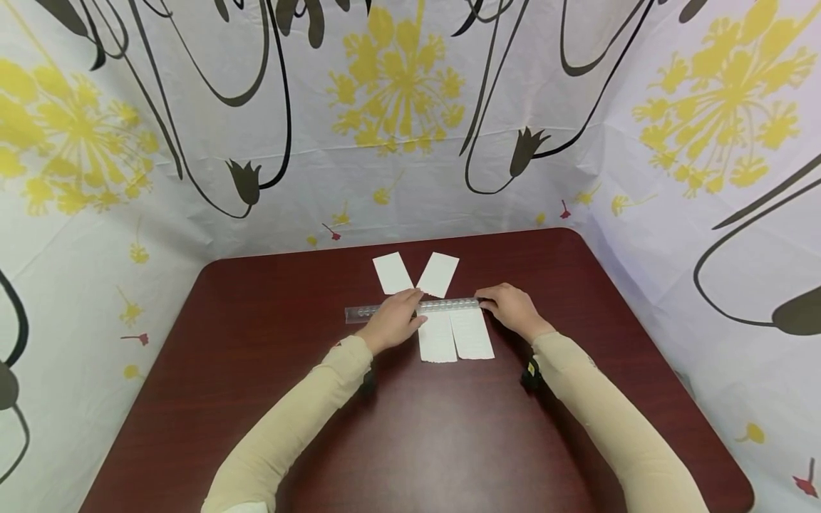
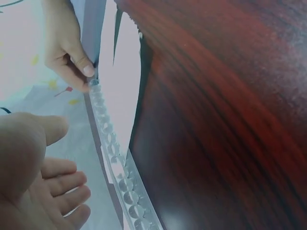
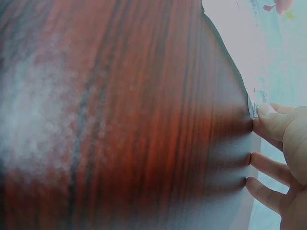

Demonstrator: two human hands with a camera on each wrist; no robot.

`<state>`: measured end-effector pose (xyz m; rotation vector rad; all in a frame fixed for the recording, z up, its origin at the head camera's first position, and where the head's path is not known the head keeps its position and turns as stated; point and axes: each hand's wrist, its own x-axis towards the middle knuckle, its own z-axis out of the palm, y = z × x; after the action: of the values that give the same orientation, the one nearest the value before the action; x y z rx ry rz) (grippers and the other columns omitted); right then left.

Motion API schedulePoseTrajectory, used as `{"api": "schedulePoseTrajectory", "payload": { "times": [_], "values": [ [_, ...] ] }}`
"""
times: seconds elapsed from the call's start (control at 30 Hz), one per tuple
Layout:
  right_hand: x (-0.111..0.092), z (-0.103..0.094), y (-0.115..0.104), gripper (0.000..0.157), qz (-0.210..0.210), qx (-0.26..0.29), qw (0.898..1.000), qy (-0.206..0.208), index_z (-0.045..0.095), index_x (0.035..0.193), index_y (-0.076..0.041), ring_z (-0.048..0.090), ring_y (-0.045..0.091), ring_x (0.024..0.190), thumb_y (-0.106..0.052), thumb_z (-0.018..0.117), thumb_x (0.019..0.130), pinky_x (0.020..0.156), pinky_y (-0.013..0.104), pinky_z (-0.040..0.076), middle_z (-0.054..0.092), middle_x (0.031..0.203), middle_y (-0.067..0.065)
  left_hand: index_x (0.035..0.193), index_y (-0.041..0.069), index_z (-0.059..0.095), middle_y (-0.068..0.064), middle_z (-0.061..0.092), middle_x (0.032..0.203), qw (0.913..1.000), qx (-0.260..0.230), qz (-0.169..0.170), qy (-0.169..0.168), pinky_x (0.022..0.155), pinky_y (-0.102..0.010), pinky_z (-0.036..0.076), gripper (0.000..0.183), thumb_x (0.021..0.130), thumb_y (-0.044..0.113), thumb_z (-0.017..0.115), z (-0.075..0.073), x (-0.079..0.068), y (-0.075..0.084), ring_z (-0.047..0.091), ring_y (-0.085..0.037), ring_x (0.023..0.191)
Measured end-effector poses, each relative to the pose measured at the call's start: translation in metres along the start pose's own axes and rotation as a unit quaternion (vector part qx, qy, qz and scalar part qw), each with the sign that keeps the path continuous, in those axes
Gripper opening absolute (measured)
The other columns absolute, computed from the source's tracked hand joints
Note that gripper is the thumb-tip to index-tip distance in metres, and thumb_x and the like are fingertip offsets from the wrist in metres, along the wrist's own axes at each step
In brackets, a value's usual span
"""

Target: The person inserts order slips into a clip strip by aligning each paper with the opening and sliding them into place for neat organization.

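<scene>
A clear ruler (image 1: 449,305) with a row of round shapes along it lies across the upper part of two white paper pieces, the left piece (image 1: 437,340) and the right piece (image 1: 473,336). The bottom edges of both look torn. My left hand (image 1: 396,320) lies over the ruler's middle, hiding part of it. In the left wrist view that hand's fingers (image 2: 67,184) are loosely extended, thumb apart. My right hand (image 1: 511,308) pinches the ruler's right end between thumb and forefinger. Its other fingertips (image 3: 254,184) touch the table in the right wrist view.
Beyond the ruler lie two more white paper pieces, one left (image 1: 391,273) and one right (image 1: 440,273), angled apart. The dark red wooden table (image 1: 282,320) has rounded corners. A white flowered cloth (image 1: 410,192) hangs behind it and at both sides.
</scene>
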<state>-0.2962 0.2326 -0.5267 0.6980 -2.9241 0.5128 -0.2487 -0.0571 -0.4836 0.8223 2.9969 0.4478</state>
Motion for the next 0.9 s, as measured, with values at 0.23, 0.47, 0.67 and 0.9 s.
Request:
{"api": "schedulePoseTrajectory", "payload": {
  "times": [0.23, 0.47, 0.67, 0.9],
  "values": [
    [-0.001, 0.000, -0.001, 0.032, 0.001, 0.006, 1.000, -0.001, 0.068, 0.128, -0.013, 0.062, 0.034, 0.118, -0.018, 0.064, 0.096, 0.092, 0.054, 0.054, 0.070, 0.126, 0.010, 0.141, -0.004, 0.048, -0.020, 0.055, 0.142, 0.9972, -0.030, -0.048, 0.050, 0.115, -0.043, 0.042, 0.054, 0.099, 0.028, 0.059, -0.004, 0.008, -0.006, 0.051, -0.034, 0.134],
    [-0.001, -0.002, -0.002, 0.032, 0.003, 0.008, 1.000, 0.000, 0.068, 0.128, -0.013, 0.062, 0.034, 0.118, -0.018, 0.064, 0.096, 0.092, 0.054, 0.054, 0.070, 0.126, 0.010, 0.140, -0.002, 0.052, -0.019, 0.058, 0.135, 0.9884, -0.055, -0.116, 0.082, 0.106, -0.044, 0.050, 0.053, 0.097, 0.029, 0.062, -0.010, 0.018, -0.012, 0.054, -0.034, 0.127],
    [-0.001, -0.002, -0.002, 0.032, 0.000, 0.006, 1.000, 0.003, 0.068, 0.127, -0.013, 0.063, 0.034, 0.118, -0.018, 0.065, 0.096, 0.092, 0.054, 0.054, 0.071, 0.126, 0.010, 0.136, -0.001, 0.055, -0.021, 0.060, 0.131, 0.9793, -0.056, -0.166, 0.101, 0.098, -0.047, 0.054, 0.051, 0.095, 0.028, 0.065, -0.014, 0.027, -0.018, 0.056, -0.036, 0.121],
    [-0.002, -0.002, -0.003, 0.032, 0.003, 0.010, 1.000, 0.000, 0.069, 0.127, -0.013, 0.063, 0.034, 0.118, -0.019, 0.065, 0.096, 0.091, 0.054, 0.055, 0.071, 0.126, 0.010, 0.133, -0.003, 0.058, -0.024, 0.062, 0.128, 0.9659, -0.089, -0.218, 0.108, 0.101, -0.051, 0.051, 0.049, 0.095, 0.027, 0.064, -0.017, 0.038, -0.030, 0.056, -0.040, 0.121]
  ]
}}
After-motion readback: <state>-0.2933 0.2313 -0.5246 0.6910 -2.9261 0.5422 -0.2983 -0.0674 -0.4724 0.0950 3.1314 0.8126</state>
